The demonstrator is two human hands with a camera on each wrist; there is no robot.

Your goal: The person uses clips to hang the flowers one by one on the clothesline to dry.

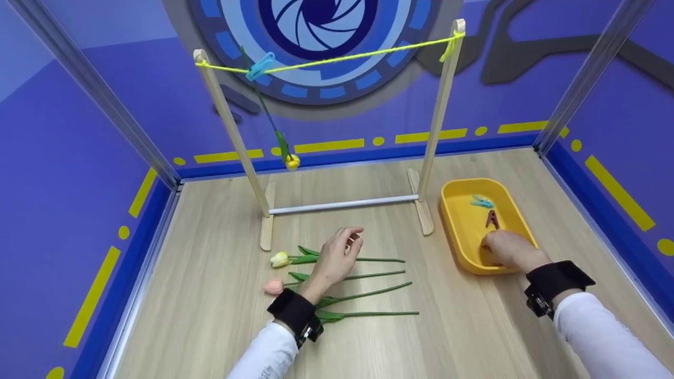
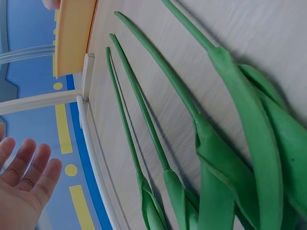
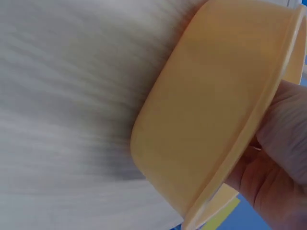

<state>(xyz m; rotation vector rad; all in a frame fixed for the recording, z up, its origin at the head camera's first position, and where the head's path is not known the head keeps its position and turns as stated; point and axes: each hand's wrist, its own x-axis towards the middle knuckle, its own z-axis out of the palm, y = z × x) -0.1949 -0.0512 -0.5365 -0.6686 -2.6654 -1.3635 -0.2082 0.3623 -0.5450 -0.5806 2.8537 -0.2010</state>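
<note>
My left hand point(image 1: 336, 257) hovers over several artificial tulips laid side by side, its fingers loosely bent and holding nothing. A pale yellow tulip head point(image 1: 280, 259) and a pink one point(image 1: 274, 286) show beside it; the nearer heads are hidden behind the wrist. Green stems point(image 2: 153, 62) point to the right. My right hand point(image 1: 509, 248) reaches into a yellow tub point(image 3: 192, 100), fingers curled down behind the rim; I cannot tell whether they grip anything. Just beyond them lie a dark red clothespin point(image 1: 492, 219) and a light blue clothespin point(image 1: 482, 201).
Behind the tulips stands a wooden frame point(image 1: 230, 126) with a white crossbar point(image 1: 342, 204) low down. A yellow cord point(image 1: 363, 55) spans its top. From it, a blue clothespin point(image 1: 260, 67) holds a yellow tulip point(image 1: 292, 161) head down. Blue-purple walls point(image 1: 79, 173) enclose the table.
</note>
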